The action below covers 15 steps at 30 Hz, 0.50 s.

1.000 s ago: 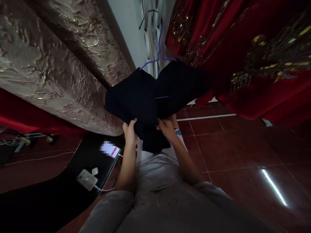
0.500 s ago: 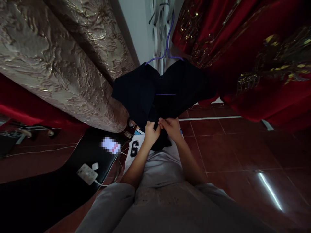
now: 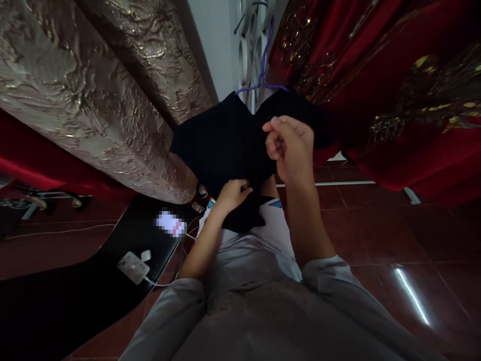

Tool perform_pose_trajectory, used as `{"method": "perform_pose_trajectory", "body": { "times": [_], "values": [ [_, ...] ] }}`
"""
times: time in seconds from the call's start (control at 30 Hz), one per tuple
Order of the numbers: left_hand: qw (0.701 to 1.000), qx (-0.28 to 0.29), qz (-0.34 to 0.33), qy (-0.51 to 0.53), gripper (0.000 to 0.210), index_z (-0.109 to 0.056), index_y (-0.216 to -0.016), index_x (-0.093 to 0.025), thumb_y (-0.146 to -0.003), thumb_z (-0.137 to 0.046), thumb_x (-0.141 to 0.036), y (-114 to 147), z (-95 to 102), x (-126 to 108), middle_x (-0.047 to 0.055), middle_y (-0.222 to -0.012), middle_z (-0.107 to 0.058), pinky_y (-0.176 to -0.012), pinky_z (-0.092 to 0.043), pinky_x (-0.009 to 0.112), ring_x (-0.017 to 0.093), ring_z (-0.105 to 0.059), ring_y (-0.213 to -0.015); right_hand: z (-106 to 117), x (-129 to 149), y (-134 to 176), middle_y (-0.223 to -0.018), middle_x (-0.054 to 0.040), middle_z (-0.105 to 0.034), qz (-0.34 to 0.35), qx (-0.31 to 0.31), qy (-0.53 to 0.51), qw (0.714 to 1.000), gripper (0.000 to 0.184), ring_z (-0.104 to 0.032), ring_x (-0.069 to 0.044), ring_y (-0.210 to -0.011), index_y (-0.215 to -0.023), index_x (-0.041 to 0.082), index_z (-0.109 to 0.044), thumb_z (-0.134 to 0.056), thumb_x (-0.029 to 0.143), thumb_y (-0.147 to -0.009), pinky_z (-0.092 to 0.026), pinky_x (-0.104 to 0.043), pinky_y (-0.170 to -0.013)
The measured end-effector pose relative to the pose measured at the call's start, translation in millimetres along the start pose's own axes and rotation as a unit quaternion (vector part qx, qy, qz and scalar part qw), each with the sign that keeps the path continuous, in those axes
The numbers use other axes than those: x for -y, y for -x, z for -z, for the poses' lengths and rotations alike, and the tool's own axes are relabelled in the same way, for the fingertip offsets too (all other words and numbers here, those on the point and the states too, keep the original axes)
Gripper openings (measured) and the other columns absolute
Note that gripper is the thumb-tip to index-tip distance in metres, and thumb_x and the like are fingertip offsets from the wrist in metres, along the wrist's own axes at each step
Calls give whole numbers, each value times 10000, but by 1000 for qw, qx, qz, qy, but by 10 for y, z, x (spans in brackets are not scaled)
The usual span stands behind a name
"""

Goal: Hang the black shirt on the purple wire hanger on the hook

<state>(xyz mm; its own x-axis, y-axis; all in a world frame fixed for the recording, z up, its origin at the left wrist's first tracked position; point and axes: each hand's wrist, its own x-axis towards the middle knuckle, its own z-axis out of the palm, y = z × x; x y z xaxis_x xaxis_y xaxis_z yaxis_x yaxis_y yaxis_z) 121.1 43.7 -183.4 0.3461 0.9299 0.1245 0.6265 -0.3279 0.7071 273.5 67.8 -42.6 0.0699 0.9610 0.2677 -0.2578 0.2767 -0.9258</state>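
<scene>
A dark, near-black shirt (image 3: pixel 218 140) hangs by its shoulders on a purple hanger (image 3: pixel 262 80) in front of me, its lower part reaching down to my lap. My left hand (image 3: pixel 232 195) is at the lower front of the shirt, fingers curled on the cloth. Higher up, my right hand (image 3: pixel 291 145) is raised before the shirt's right side, just below the collar. Its fingers are bent in, with thumb and forefinger close together. Anything thin between those fingertips is too small to make out.
Patterned beige fabric (image 3: pixel 124 100) hangs at left, red sequined cloth (image 3: pixel 376 90) at right. A black bench (image 3: pixel 112 260) at lower left carries a lit phone (image 3: pixel 171 223) and a white power strip (image 3: pixel 133 267) with cables. Behind the hanger stands a white ring-patterned frame (image 3: pixel 246 55).
My right hand has left the lower front of the shirt and risen towards the collar. The left hand stays low on the cloth, and the purple hanger bar at the neck opening is now hidden.
</scene>
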Motion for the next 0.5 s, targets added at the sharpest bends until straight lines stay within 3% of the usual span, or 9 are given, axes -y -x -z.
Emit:
{"method": "perform_pose_trajectory", "body": {
  "times": [0.03, 0.07, 0.17, 0.2, 0.27, 0.37, 0.43, 0.5],
  "values": [
    [999, 17, -21, 24, 9, -721, -884, -195, -891, -723, -190, -7, 156, -90, 32, -841, -735, -738, -485, 301, 184, -674, -764, 12, -19, 31, -515, 63, -461, -6, 11, 7, 1000, 390, -349, -38, -400, -774, 178, -624, -660, 536, -925, -184, -193, -392],
    [997, -1, -45, 55, 74, -735, -968, -203, -896, -722, -191, -22, 319, -205, 31, -898, -747, -783, -499, 305, 185, -690, -818, 25, -48, 62, -518, 65, -453, -12, 20, 13, 1000, 379, -352, -37, -402, -765, 180, -609, -651, 516, -936, -189, -189, -395],
    [957, -207, -93, 181, 164, -721, -1101, -216, -938, -699, -227, -134, 742, -620, 14, -966, -706, -919, -506, 318, 183, -685, -959, 27, -110, 107, -516, 76, -377, -3, 29, 13, 999, 380, -323, -33, -403, -697, 190, -526, -617, 444, -965, -197, -184, -407],
    [940, -244, -103, 214, 178, -716, -1121, -219, -946, -702, -251, -191, 833, -751, 6, -970, -681, -967, -496, 331, 189, -679, -1011, 13, -109, 103, -524, 77, -357, 10, 29, 5, 1000, 376, -308, -32, -406, -678, 193, -500, -611, 407, -966, -201, -186, -412],
    [936, -249, -139, 208, 146, -731, -1082, -209, -967, -684, -287, -306, 926, -958, 13, -977, -654, -1041, -462, 369, 206, -657, -1058, -16, -102, 80, -542, 76, -341, 44, 17, -5, 999, 348, -286, -35, -421, -659, 197, -480, -598, 336, -955, -210, -194, -426],
    [947, -225, -201, 107, 155, -733, -961, -192, -999, -635, -305, -403, 933, -1109, 42, -943, -650, -1053, -440, 388, 222, -626, -1000, -1, -211, 62, -575, 61, -410, 77, -19, 31, 996, 284, -301, -44, -460, -668, 193, -514, -583, 292, -926, -226, -207, -463],
    [936, -262, -230, 49, 190, -710, -959, -184, -1031, -579, -301, -409, 970, -1094, 49, -936, -646, -1014, -452, 369, 213, -609, -975, 59, -415, 92, -575, 49, -450, 59, -31, 93, 993, 276, -328, -54, -485, -658, 190, -538, -584, 297, -909, -222, -222, -483],
    [908, -343, -238, 34, 220, -685, -1010, -170, -1060, -526, -313, -414, 1099, -947, 47, -992, -640, -1029, -452, 347, 194, -603, -1029, 128, -672, 164, -553, 40, -452, 14, -21, 153, 988, 289, -351, -67, -503, -629, 189, -543, -590, 300, -892, -224, -238, -497]
  ]
}}
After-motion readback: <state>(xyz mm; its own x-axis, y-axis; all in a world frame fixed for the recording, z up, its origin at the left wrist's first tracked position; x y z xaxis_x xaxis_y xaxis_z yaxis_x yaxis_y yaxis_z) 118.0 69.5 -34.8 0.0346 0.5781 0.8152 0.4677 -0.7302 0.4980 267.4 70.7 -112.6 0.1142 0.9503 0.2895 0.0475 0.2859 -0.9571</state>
